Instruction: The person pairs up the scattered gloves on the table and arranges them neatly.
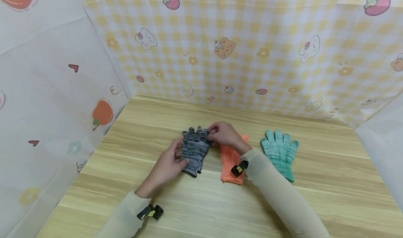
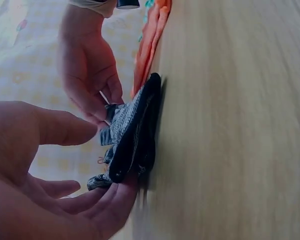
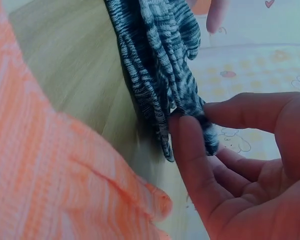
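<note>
A pair of grey-and-black knit gloves point(image 1: 194, 148), one stacked on the other, lies at the middle of the table with fingers pointing away. My left hand point(image 1: 170, 161) is at the left edge of the pair. In the left wrist view its fingers point(image 2: 112, 210) touch the underside of that edge, while the thumb stands over the gloves with a gap. At the far right corner, my right hand point(image 1: 224, 134) pinches a fingertip of the grey gloves point(image 3: 190, 107) between thumb and index finger. Orange gloves point(image 1: 230, 164) lie partly hidden under the right forearm.
Green gloves point(image 1: 280, 154) lie flat to the right of the orange ones. The wood-grain table point(image 1: 201, 210) meets a yellow checked cloth point(image 1: 267, 56) at the back and a white printed cloth point(image 1: 56, 108) at the left.
</note>
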Demonstrator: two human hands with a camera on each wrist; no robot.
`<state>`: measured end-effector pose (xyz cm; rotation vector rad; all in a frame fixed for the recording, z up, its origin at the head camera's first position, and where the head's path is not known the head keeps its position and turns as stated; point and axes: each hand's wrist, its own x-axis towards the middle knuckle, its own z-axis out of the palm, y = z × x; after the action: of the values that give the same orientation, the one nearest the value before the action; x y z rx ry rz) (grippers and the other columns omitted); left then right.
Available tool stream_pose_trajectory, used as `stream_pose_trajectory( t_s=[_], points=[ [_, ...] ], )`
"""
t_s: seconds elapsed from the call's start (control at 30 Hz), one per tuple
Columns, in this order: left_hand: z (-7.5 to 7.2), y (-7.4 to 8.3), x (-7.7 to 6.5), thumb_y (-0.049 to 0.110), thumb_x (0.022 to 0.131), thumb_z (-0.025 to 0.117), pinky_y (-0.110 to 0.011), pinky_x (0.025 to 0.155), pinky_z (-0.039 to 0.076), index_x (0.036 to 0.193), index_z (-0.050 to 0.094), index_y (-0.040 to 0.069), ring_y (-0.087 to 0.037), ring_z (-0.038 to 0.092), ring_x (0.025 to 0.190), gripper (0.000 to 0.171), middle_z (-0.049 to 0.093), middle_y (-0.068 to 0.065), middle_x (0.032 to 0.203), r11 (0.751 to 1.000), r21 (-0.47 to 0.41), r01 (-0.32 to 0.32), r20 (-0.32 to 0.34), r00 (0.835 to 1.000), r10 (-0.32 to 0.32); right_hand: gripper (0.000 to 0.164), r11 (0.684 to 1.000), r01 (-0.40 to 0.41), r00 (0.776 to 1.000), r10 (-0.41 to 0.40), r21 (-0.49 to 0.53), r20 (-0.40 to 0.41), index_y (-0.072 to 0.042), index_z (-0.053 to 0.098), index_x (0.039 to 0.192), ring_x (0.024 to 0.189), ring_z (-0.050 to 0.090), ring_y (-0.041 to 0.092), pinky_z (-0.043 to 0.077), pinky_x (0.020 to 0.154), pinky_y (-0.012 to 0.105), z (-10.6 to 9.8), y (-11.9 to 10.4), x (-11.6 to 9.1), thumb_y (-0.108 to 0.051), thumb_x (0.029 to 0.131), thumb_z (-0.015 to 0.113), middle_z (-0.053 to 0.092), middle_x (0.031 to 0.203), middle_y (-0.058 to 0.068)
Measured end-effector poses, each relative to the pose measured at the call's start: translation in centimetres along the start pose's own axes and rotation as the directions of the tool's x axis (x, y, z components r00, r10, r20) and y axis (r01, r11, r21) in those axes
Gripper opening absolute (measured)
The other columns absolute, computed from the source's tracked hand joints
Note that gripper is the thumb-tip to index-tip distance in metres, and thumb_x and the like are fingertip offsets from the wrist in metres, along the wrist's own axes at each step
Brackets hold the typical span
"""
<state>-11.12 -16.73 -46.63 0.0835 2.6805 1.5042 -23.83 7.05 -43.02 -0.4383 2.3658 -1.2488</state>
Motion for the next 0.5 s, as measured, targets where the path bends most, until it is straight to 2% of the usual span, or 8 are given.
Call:
stream_pose_trajectory(
  t_s=[0.1, 0.2, 0.3, 0.4, 0.5],
  points=[
    [0.4, -2.1, 0.4, 0.012, 0.094, 0.084, -0.047, 0.092, 0.061, 0.17, 0.037, 0.006, -0.033, 0.07, 0.12, 0.089, 0.058, -0.027, 0.154, 0.995, 0.07, -0.075, -0.021, 0.997, 0.077, 0.03, 0.999, 0.013, 1.0, -0.012, -0.047, 0.012, 0.001, 0.072, 0.13, 0.081, 0.078, 0.027, 0.063, 0.079, 0.041, 0.1, 0.2, 0.3, -0.007, 0.101, 0.072, 0.078, 0.108, 0.011],
    [0.9, -4.4, 1.0, 0.017, 0.093, 0.086, -0.043, 0.084, 0.061, 0.167, 0.042, 0.005, -0.026, 0.071, 0.109, 0.087, 0.066, -0.024, 0.142, 0.978, 0.139, -0.154, -0.036, 0.986, 0.161, 0.026, 0.993, 0.033, 0.999, -0.034, -0.11, -0.003, -0.001, 0.072, 0.128, 0.081, 0.077, 0.026, 0.061, 0.075, 0.038, 0.0, 0.4, 0.5, -0.006, 0.103, 0.07, 0.078, 0.108, 0.011],
    [0.5, -3.0, 0.3, 0.018, 0.091, 0.088, -0.046, 0.083, 0.059, 0.163, 0.047, 0.001, -0.026, 0.069, 0.102, 0.085, 0.07, -0.017, 0.122, 0.972, 0.166, -0.167, -0.039, 0.984, 0.176, 0.023, 0.986, 0.054, 0.998, -0.059, -0.157, -0.029, -0.002, 0.072, 0.127, 0.087, 0.076, 0.026, 0.059, 0.076, 0.038, -0.3, 0.3, 0.5, -0.008, 0.106, 0.066, 0.078, 0.112, 0.011],
    [-0.1, -1.1, -0.5, 0.019, 0.085, 0.094, -0.046, 0.083, 0.056, 0.161, 0.048, -0.002, -0.024, 0.063, 0.095, 0.091, 0.065, -0.012, 0.11, 0.978, 0.173, -0.121, -0.023, 0.992, 0.127, 0.022, 0.981, 0.061, 0.996, -0.071, -0.184, -0.048, -0.003, 0.072, 0.128, 0.095, 0.074, 0.026, 0.058, 0.078, 0.04, -0.6, 0.3, 0.4, -0.012, 0.11, 0.064, 0.077, 0.116, 0.012],
    [-0.4, 0.7, -1.3, 0.018, 0.079, 0.099, -0.051, 0.089, 0.054, 0.159, 0.049, -0.003, -0.026, 0.06, 0.097, 0.096, 0.064, -0.015, 0.121, 0.98, 0.194, -0.038, 0.001, 0.999, 0.038, 0.022, 0.979, 0.069, 0.996, -0.08, -0.194, -0.046, -0.003, 0.072, 0.128, 0.099, 0.072, 0.027, 0.058, 0.081, 0.043, -1.0, 0.2, 0.3, -0.013, 0.11, 0.064, 0.075, 0.117, 0.012]
  ],
)
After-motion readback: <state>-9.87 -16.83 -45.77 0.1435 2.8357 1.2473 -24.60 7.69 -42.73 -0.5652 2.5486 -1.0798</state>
